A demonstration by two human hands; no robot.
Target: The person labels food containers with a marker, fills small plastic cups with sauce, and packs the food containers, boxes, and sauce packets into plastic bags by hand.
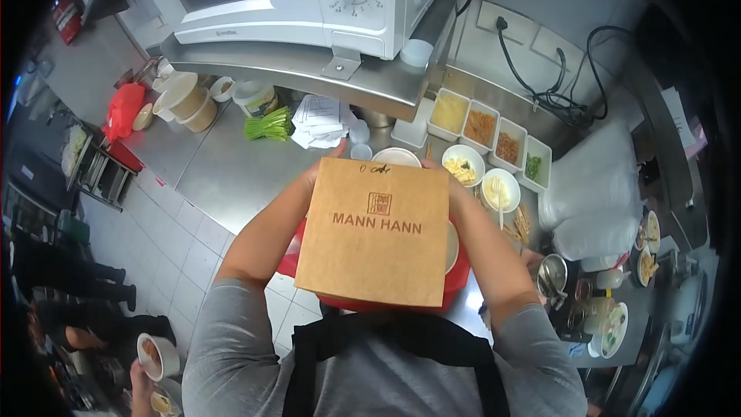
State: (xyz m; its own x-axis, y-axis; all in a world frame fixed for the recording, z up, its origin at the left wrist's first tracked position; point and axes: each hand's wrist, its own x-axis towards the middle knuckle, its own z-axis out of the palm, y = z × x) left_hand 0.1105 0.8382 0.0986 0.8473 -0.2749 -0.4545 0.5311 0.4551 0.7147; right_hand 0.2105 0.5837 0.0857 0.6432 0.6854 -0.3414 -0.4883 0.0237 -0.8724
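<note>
A brown cardboard takeaway box [371, 259], printed "MANN HANN" with black handwriting near its far edge, is in front of my chest. My left hand [330, 156] grips its far left corner. At the far right corner is my right hand [437, 165], mostly hidden behind the box and apparently gripping it. Red plastic [461, 278] shows below the box on both sides. Just beyond the box on the steel counter [231, 174] stand a white round tub [397, 157] and a small clear cup [361, 152].
A microwave [301, 0] sits on a shelf above. White containers of toppings [480, 125] line the back right, near two bowls [463, 164]. Green vegetables [268, 125] and paper slips [320, 120] lie left. Co-workers' hands hold a white bowl [158, 357] and reach near a metal bowl [553, 274].
</note>
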